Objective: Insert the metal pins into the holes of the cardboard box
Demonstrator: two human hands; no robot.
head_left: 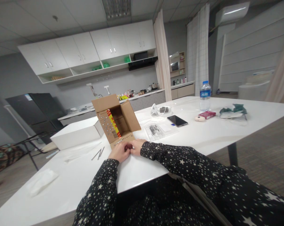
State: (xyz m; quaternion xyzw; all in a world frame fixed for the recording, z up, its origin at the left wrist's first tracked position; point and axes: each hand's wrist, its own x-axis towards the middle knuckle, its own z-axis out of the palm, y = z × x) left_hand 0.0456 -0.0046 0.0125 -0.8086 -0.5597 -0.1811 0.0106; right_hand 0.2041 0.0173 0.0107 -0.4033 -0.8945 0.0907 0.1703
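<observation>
We have both hands together at the near edge of the open cardboard carton (123, 121), which stands on the white table (139, 172) in front of us. Our left hand (119, 152) and right hand (137, 147) meet with their fingers bent inward over the carton's near flap; we cannot tell whether they grip the flap, something small, or nothing. A red-and-yellow strip (113, 124) runs down the carton's left flap, beside many small round dots.

To the left of the carton we see a long white box (77, 135), with a few thin dark rods (98, 153) nearer to us and a crumpled white piece (43, 182) farther left. To its right lie a clear bag of dark pieces (154, 131) and, just beyond, a phone (177, 120). Farther right, a blue-capped bottle (205, 97) stands upright behind a pink packet (207, 115).
</observation>
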